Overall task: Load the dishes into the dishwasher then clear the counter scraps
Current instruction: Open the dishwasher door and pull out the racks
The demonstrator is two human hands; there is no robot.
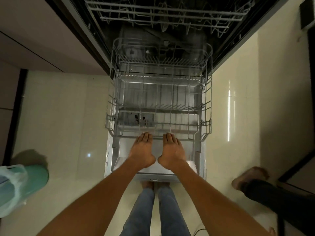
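While the dishwasher (238,40) stands open, its door (153,169) lies flat over the pale floor (64,116), and the lower rack (158,106) is rolled out over that door, grey wire, nothing in it. Both hands reach to the rack's near edge. Left hand (142,150): palm down, fingers straight and close together, tips touching or just over the front wire; no curl around it that I can make out. Right hand (172,150): same posture, fingers extended side by side, tips at the front wire, thumb tucked inward toward the other thumb. Neither hand holds anything; whether the tips hook under the wire, cannot tell. The two wrists sit near each other, forearms spreading apart toward the camera. Upper rack (163,14) is visible higher in the dark tub, partly pulled forward, wire tines showing, contents unclear. Below the door's edge, the person's legs in blue jeans (153,210) and bare feet, standing just at the door. Far left on the floor: a teal bin (39,174) lined with a pale plastic bag (12,184). Right side: another person's foot (247,178) and dark trouser leg. Grey cabinet fronts (25,40) run upper left. No dishes show in this view.
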